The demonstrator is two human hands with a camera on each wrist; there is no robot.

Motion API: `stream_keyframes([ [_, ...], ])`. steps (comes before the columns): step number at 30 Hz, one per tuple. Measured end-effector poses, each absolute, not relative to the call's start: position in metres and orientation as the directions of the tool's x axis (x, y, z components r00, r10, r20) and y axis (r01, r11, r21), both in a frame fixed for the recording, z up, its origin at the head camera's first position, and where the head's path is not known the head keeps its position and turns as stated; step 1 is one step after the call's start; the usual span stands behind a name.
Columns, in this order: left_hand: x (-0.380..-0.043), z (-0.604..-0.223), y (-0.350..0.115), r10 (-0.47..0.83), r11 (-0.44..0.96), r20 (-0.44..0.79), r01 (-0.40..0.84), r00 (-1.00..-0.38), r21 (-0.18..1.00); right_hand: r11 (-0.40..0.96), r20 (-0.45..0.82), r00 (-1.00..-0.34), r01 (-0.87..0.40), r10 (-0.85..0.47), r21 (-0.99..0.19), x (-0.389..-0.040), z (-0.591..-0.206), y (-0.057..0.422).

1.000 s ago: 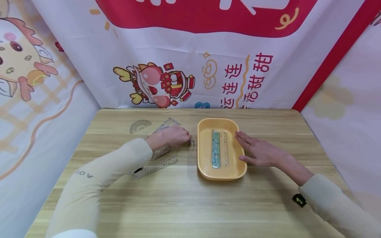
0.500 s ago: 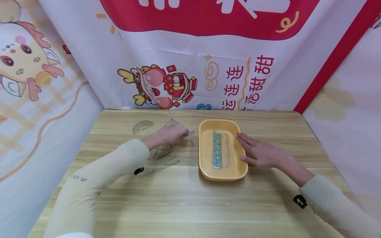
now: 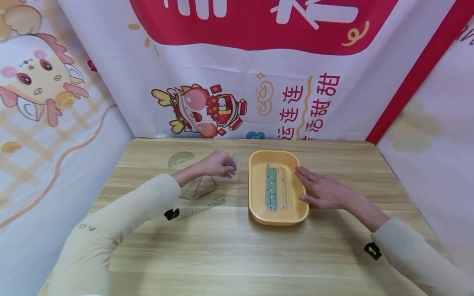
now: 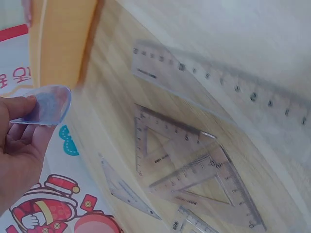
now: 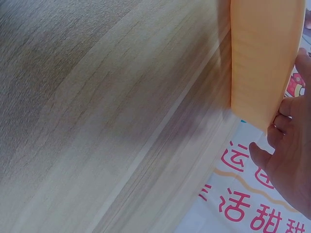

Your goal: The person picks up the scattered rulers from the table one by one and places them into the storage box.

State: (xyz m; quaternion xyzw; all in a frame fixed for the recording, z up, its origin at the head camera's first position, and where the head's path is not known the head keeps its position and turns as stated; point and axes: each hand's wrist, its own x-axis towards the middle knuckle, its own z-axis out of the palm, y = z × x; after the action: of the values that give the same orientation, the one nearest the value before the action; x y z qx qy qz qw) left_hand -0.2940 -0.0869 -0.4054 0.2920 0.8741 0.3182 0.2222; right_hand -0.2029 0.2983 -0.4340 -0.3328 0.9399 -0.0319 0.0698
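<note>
the left hand [image 3: 221,164] pinches a clear plastic piece [image 4: 54,105], probably a protractor, left of the yellow tray [image 3: 258,210]; the right hand [image 3: 326,190], fingers extended, touches its right wall. a loose pinch could let the smooth piece slip.

Pinching a clear plastic piece [image 4: 56,104] between thumb and fingers of the left hand [image 4: 19,150], near an orange tub [image 4: 60,43]. Seen on the wooden table [image 4: 107,63]: a see-through ruler [image 4: 194,80], two triangles [image 4: 226,167] close together, another triangle [image 4: 112,182] nearer the printed cloth [image 4: 51,160].
</note>
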Motion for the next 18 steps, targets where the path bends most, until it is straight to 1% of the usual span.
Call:
stream_keyframes([
  [4, -0.289, -0.398, -0.087, 0.634, 0.606, -0.240, 0.279, -0.735, 0.745, 0.781, -0.113, -0.773, -0.614, -0.624, -0.108, -0.202, -0.434, 0.298],
  [10, -0.282, -0.391, -0.083, 0.603, 0.583, -0.298, 0.154, -0.740, 0.798, 0.781, -0.118, -0.772, -0.614, -0.624, -0.115, -0.201, -0.435, 0.299],
  [15, -0.275, -0.384, -0.080, 0.592, 0.559, -0.319, 0.092, -0.741, 0.824, 0.783, -0.118, -0.774, -0.611, -0.622, -0.116, -0.201, -0.434, 0.298],
  [18, -0.271, -0.379, -0.077, 0.586, 0.565, -0.335, 0.076, -0.738, 0.821, 0.784, -0.119, -0.775, -0.610, -0.621, -0.116, -0.202, -0.434, 0.298],
])
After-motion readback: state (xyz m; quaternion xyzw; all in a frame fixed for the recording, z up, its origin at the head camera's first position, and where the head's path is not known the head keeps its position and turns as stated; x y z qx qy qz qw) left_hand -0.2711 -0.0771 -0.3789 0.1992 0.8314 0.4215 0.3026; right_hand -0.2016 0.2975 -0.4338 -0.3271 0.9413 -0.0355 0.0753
